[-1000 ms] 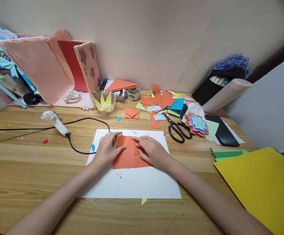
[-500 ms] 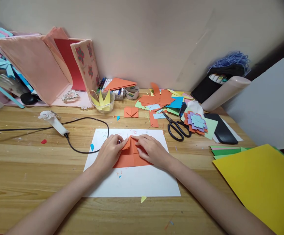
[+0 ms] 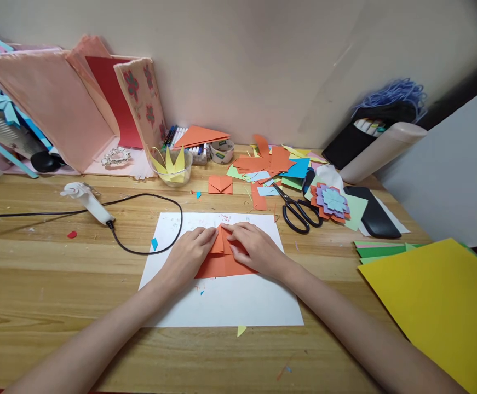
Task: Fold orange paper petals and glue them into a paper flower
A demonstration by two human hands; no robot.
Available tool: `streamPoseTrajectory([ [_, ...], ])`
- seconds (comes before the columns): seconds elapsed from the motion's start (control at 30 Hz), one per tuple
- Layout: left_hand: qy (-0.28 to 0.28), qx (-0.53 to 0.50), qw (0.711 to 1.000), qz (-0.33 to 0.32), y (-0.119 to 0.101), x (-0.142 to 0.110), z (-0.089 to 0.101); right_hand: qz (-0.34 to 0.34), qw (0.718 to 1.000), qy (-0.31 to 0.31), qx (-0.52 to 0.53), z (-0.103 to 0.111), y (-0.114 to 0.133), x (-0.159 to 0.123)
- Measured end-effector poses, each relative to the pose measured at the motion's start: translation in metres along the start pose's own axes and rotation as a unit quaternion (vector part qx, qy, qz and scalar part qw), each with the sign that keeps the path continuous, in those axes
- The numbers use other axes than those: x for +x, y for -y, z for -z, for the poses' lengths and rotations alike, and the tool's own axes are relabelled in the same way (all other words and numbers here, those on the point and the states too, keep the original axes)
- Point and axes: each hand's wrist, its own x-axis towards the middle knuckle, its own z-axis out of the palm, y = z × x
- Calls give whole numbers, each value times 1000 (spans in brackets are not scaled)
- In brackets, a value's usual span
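A folded sheet of orange paper (image 3: 222,268) lies on a white sheet (image 3: 238,306), its upper part creased into a point. My left hand (image 3: 189,253) grips the paper's left side, with thumb and fingers closed at the edge of a folded flap (image 3: 218,243). On the other side my right hand (image 3: 258,249) holds the paper down, its bent fingertips at the peak and its thumb lower on the sheet. Both hands hide the outer ends of the paper. Behind them sits a small orange folded envelope shape (image 3: 220,185).
Black-handled scissors (image 3: 298,210) lie to the right, near a layered paper flower (image 3: 331,201) and a pile of paper scraps (image 3: 266,163). A white glue gun (image 3: 88,201) trails its black cord at left. Yellow sheets (image 3: 435,301) cover the right front.
The left flap, raised at an angle before, now lies flatter against the orange paper. My left fingers have come down along its edge; my right hand stays nearly in place.
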Motion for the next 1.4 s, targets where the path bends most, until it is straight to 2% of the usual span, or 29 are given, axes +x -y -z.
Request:
streamPoseTrajectory([
  [0.4,5,31,999,-20,3,0,-1,-10,1000,4,-1,1,0,0],
  [0.67,32,21,999,-20,5,-2,-1,20,998,17,-51,-1,-1,1],
  [0.8,34,-14,999,4,1,-4,7,21,997,18,-69,-3,-2,1],
  [0.93,46,-33,998,0,-1,-6,16,21,996,23,-80,-3,-2,2],
  [1.2,83,16,996,-3,-10,-9,34,19,996,21,-85,-2,0,1],
  [1.33,65,53,996,-26,-12,-10,36,22,996,17,-87,-3,0,1],
  [1.4,35,56,998,-10,-11,-10,32,25,996,17,-88,-3,1,1],
])
